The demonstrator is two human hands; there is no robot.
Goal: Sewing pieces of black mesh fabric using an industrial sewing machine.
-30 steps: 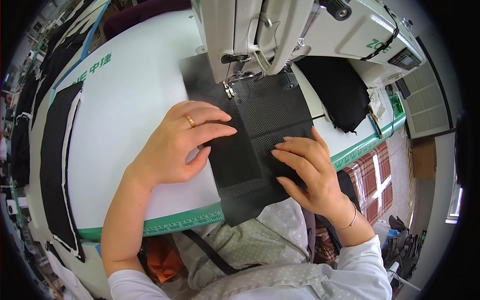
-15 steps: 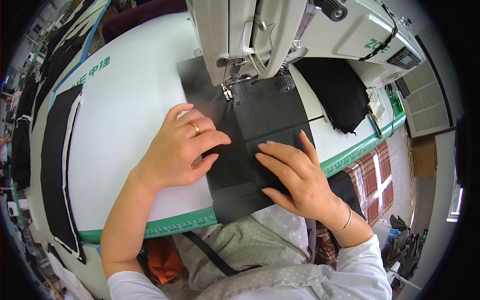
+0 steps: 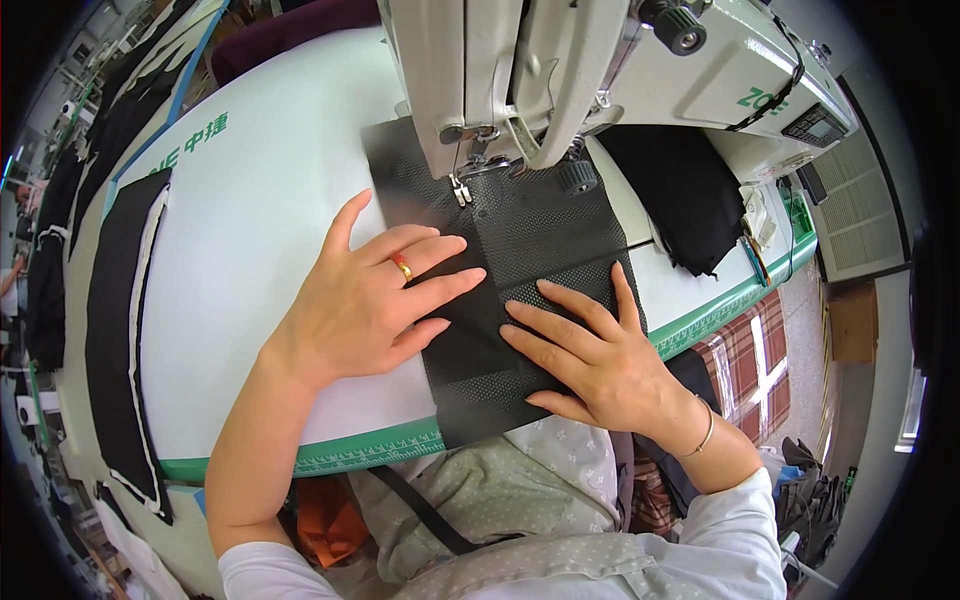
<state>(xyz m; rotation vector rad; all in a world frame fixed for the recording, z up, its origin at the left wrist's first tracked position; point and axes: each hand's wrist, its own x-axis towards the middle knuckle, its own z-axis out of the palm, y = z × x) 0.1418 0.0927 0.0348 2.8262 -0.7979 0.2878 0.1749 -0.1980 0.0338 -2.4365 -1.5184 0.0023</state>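
A black perforated fabric piece [image 3: 550,240] lies flat under the presser foot [image 3: 461,192] of a white sewing machine [image 3: 770,85], its near end reaching past the table's front edge. My left hand [image 3: 385,290] rests over the fabric's left edge, fingers spread, a gold ring on one finger. On the fabric's right half lies my right hand [image 3: 595,355], palm down with fingers apart. Neither hand grips anything. A seam or fold line runs lengthwise between the hands toward the presser foot.
A stack of black cloth [image 3: 680,200] sits right of the needle area. At the far left lies a long black strip with a white edge [image 3: 125,340]. A green ruler band [image 3: 370,447] lines the table front. Pens [image 3: 757,262] lie at the right edge.
My left hand's fingers have spread and stretched out further over the fabric. My right hand's fingers have fanned out a little, staying in nearly the same place. The fabric lies much as before.
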